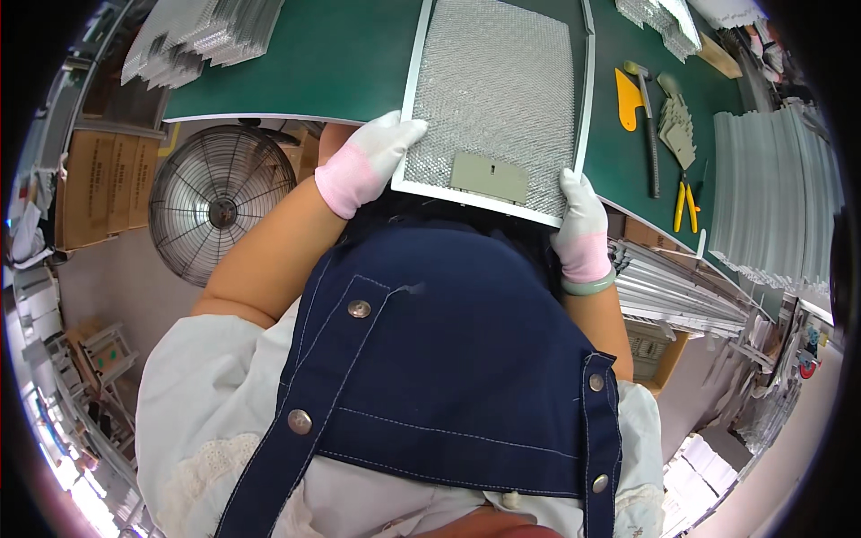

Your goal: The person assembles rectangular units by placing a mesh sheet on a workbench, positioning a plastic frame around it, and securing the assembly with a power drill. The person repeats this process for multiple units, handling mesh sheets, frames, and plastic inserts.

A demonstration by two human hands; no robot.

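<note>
A rectangular mesh filter panel [498, 85] lies in front of me, its near end reaching past the edge of the green table [332, 72]. Its metal frame [410, 108] runs along the left and near sides. The right frame strip [587, 81] stands a little off the mesh toward the far end. Near the bottom of the mesh sits a grey-green plate [475, 174] with a small dark slot. My left hand [372, 160], in a white glove with a pink cuff, closes on the frame's left edge. My right hand [581, 220], gloved alike, grips the near right corner, thumb on top.
Right of the panel lie a yellow scraper [629, 99], a hammer [651, 134], several grey-green plates [677, 130] and yellow-handled pliers [686, 206]. Metal strips [776, 188] are stacked at the far right. Mesh sheets [211, 31] pile up at back left. Below stands a floor fan [221, 202].
</note>
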